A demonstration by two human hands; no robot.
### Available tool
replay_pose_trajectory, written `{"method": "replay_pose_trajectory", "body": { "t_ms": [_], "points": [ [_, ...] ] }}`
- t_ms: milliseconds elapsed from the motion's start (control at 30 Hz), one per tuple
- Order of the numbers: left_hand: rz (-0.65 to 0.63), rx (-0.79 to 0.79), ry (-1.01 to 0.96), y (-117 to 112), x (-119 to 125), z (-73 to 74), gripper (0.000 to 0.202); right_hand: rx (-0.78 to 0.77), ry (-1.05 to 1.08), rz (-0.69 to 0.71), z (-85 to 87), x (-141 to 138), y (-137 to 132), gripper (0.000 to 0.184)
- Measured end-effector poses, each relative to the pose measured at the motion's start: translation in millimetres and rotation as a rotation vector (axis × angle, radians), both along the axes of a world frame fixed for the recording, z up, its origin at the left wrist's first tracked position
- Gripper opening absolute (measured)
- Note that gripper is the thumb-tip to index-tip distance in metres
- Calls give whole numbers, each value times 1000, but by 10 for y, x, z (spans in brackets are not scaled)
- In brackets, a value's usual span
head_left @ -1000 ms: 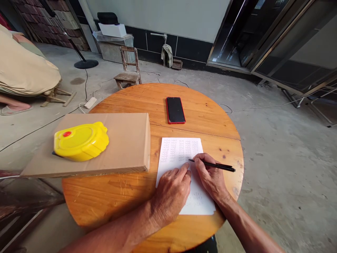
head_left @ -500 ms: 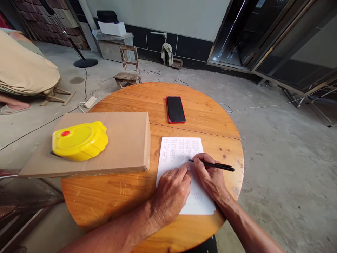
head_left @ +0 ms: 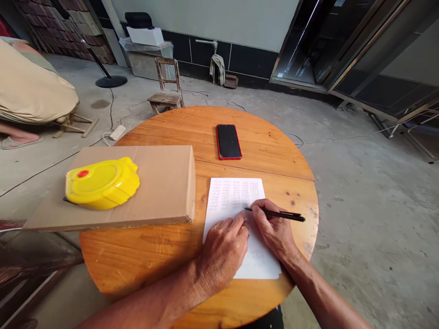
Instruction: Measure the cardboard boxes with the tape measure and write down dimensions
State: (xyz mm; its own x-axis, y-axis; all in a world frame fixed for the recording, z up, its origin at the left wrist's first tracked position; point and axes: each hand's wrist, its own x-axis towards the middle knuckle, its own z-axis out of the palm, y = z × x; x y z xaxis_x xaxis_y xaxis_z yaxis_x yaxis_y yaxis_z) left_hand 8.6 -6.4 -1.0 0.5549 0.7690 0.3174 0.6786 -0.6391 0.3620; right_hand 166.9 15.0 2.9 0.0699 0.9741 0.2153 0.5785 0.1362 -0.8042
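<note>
A white sheet of paper (head_left: 219,219) with rows of small handwritten marks lies on the round wooden table (head_left: 164,128). My right hand (head_left: 274,224) grips a black pen (head_left: 284,214) whose tip meets the sheet near the lower end of the upper rows. Resting on the paper just left of the tip, my left hand (head_left: 226,249) has its index finger stretched out and the other fingers loosely bent, with nothing held. The hands cover part of the sheet's middle.
A phone (head_left: 229,141) in a red case lies beyond the paper. To the left, a yellow tape measure (head_left: 103,183) sits on a flat cardboard box (head_left: 164,192) overhanging the table edge. Past the table stands a small wooden chair (head_left: 167,98). A person's foot (head_left: 20,137) shows at far left.
Almost nothing differs. The pen leans very slightly differently in my right hand, and the view has shifted a little; both hands keep their places on the paper.
</note>
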Motion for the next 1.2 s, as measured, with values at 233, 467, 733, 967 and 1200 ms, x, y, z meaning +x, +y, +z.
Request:
{"method": "replay_pose_trajectory", "body": {
  "t_ms": [233, 467, 733, 967, 1200],
  "points": [
    [3, 19, 3, -9, -7, -1, 24, 3, -10, -25, -6, 3, -16, 16],
    [-1, 26, 45, -1, 2, -5, 27, 23, 58, -60, -5, 22, -23, 16],
    [7, 23, 34, -7, 4, 6, 25, 17, -7, -58, 5, -3, -20, 16],
    [9, 34, 37, -8, 3, -2, 27, -9, 68, -47, 24, 18, -18, 18],
    [4, 37, 26, -4, 1, -10, 26, 4, 17, -57, 17, 2, -11, 17]
  ]
}}
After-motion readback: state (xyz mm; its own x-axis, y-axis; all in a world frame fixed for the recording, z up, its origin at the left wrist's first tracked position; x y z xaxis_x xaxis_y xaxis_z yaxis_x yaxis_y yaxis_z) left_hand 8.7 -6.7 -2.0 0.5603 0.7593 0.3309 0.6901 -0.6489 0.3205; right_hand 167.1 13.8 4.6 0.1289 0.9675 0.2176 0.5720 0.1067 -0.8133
